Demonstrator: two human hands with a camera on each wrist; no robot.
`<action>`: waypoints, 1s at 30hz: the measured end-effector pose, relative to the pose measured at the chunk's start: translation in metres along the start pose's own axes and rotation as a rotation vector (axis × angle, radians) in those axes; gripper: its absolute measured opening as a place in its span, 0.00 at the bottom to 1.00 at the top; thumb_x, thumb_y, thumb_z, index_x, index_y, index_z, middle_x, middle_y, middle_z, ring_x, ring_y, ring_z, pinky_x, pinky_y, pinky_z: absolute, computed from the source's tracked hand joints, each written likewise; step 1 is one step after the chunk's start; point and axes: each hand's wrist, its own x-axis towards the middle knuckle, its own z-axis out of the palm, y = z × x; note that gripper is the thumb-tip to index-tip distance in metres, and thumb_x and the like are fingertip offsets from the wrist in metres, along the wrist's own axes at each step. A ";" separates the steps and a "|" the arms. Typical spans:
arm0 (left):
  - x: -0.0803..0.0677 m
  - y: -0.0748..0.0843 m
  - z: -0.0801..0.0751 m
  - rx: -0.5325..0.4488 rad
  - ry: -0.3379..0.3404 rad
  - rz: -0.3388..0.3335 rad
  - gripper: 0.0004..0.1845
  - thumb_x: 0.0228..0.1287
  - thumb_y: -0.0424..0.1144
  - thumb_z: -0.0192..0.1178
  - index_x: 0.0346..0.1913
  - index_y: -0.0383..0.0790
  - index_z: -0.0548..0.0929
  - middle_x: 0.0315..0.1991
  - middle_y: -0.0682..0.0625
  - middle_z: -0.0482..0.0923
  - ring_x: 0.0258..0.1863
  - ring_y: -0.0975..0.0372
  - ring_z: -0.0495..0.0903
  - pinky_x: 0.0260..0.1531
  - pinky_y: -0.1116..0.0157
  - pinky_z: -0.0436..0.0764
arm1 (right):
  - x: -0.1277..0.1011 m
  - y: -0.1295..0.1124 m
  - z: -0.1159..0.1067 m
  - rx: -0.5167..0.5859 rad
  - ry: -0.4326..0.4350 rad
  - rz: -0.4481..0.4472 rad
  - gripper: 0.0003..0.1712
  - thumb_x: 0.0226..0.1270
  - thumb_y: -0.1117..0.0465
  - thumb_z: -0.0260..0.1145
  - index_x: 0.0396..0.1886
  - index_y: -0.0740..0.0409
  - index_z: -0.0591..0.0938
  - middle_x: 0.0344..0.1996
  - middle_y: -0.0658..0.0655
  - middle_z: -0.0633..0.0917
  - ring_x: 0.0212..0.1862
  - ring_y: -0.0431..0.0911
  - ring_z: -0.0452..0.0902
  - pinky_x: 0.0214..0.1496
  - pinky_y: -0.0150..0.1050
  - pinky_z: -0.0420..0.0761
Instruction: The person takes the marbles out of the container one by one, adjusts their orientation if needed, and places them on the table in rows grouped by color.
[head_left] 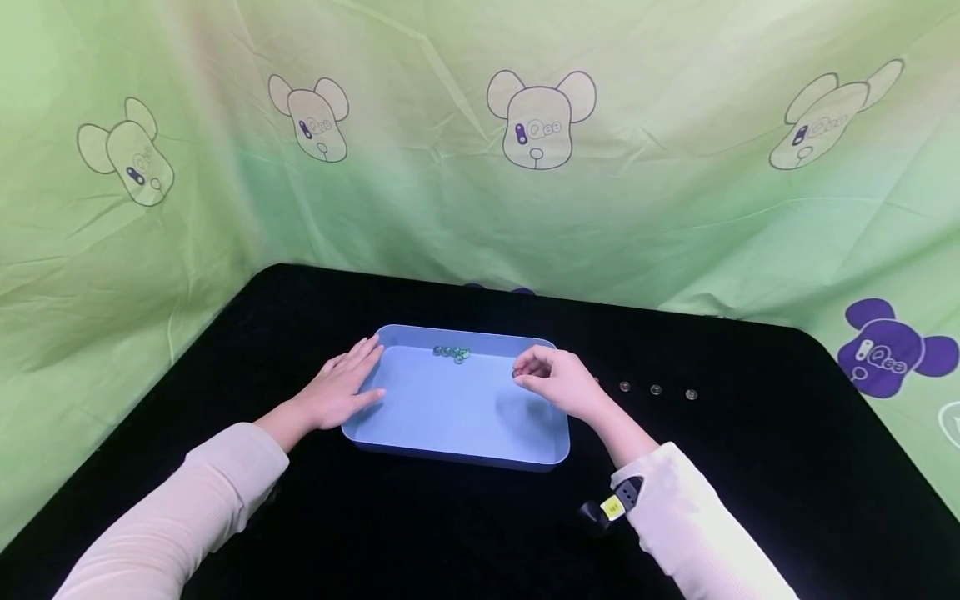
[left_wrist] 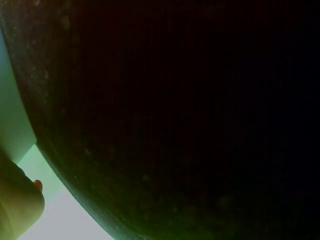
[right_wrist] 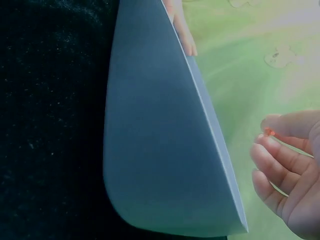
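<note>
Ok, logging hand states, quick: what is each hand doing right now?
Left hand: open, fingers flat on the left rim of the blue tray.
Right hand: pinching a small marble over the tray's right side.

My head view looks forward and down from well back over the black cloth-covered desk [head_left: 750, 467]. My right wrist view sits close, facing the outer wall of the shallow light-blue plastic tray [right_wrist: 160, 165] beside my fingers [right_wrist: 272, 162]; both views share it. My left wrist view faces near-dark cloth.
</note>
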 end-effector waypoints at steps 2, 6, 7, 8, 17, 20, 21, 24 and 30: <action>0.000 0.001 0.000 0.000 -0.006 -0.001 0.36 0.63 0.53 0.43 0.65 0.34 0.48 0.67 0.45 0.36 0.65 0.53 0.37 0.57 0.52 0.45 | -0.003 0.002 -0.002 0.010 0.013 0.002 0.06 0.53 0.65 0.63 0.31 0.61 0.79 0.26 0.51 0.79 0.30 0.43 0.74 0.33 0.35 0.72; 0.001 0.003 -0.001 -0.004 -0.013 -0.001 0.36 0.63 0.53 0.43 0.65 0.34 0.48 0.67 0.45 0.36 0.65 0.53 0.37 0.57 0.52 0.45 | -0.009 0.005 -0.005 0.029 0.025 0.018 0.06 0.53 0.66 0.63 0.31 0.61 0.78 0.27 0.52 0.80 0.30 0.43 0.73 0.31 0.35 0.72; 0.001 0.003 -0.001 -0.005 -0.013 0.000 0.36 0.63 0.53 0.43 0.65 0.33 0.48 0.67 0.45 0.37 0.65 0.53 0.37 0.56 0.51 0.45 | -0.010 0.006 -0.006 0.031 0.027 0.024 0.05 0.53 0.66 0.63 0.31 0.61 0.78 0.27 0.52 0.79 0.30 0.43 0.73 0.31 0.35 0.72; 0.001 0.003 -0.001 -0.004 -0.015 -0.004 0.36 0.63 0.53 0.43 0.65 0.34 0.48 0.67 0.45 0.36 0.65 0.53 0.37 0.56 0.52 0.45 | -0.011 0.007 -0.007 0.033 0.029 0.029 0.05 0.53 0.66 0.63 0.31 0.61 0.78 0.27 0.52 0.80 0.30 0.43 0.73 0.30 0.35 0.72; 0.001 0.003 -0.001 -0.005 -0.029 -0.015 0.36 0.63 0.54 0.42 0.66 0.34 0.47 0.67 0.45 0.36 0.65 0.53 0.37 0.56 0.52 0.45 | -0.022 0.011 -0.015 0.046 0.059 0.029 0.05 0.53 0.67 0.62 0.31 0.62 0.78 0.27 0.53 0.80 0.31 0.44 0.74 0.32 0.35 0.73; 0.000 0.003 -0.002 -0.004 -0.024 -0.014 0.36 0.63 0.54 0.42 0.66 0.34 0.47 0.67 0.45 0.36 0.65 0.53 0.37 0.56 0.52 0.45 | -0.027 0.013 -0.018 0.041 0.070 0.029 0.06 0.53 0.68 0.62 0.32 0.63 0.78 0.27 0.53 0.80 0.31 0.44 0.74 0.33 0.33 0.73; 0.000 0.003 -0.002 -0.006 -0.021 -0.010 0.36 0.63 0.54 0.42 0.65 0.34 0.48 0.67 0.45 0.36 0.65 0.53 0.37 0.56 0.51 0.45 | -0.028 0.014 -0.019 0.042 0.074 0.031 0.06 0.52 0.68 0.62 0.32 0.63 0.78 0.28 0.53 0.80 0.31 0.43 0.74 0.33 0.33 0.73; -0.001 0.003 -0.001 -0.011 -0.007 -0.001 0.36 0.63 0.54 0.42 0.65 0.33 0.48 0.67 0.45 0.37 0.64 0.53 0.38 0.56 0.51 0.46 | -0.032 0.017 -0.021 0.053 0.083 0.034 0.07 0.52 0.68 0.63 0.32 0.64 0.78 0.28 0.54 0.80 0.31 0.43 0.74 0.33 0.32 0.73; -0.002 0.002 -0.001 -0.017 0.006 0.007 0.37 0.62 0.55 0.42 0.65 0.33 0.49 0.67 0.45 0.37 0.64 0.53 0.38 0.55 0.50 0.46 | -0.039 0.023 -0.026 0.053 0.098 0.032 0.07 0.53 0.67 0.63 0.33 0.64 0.78 0.28 0.54 0.80 0.30 0.42 0.74 0.33 0.32 0.73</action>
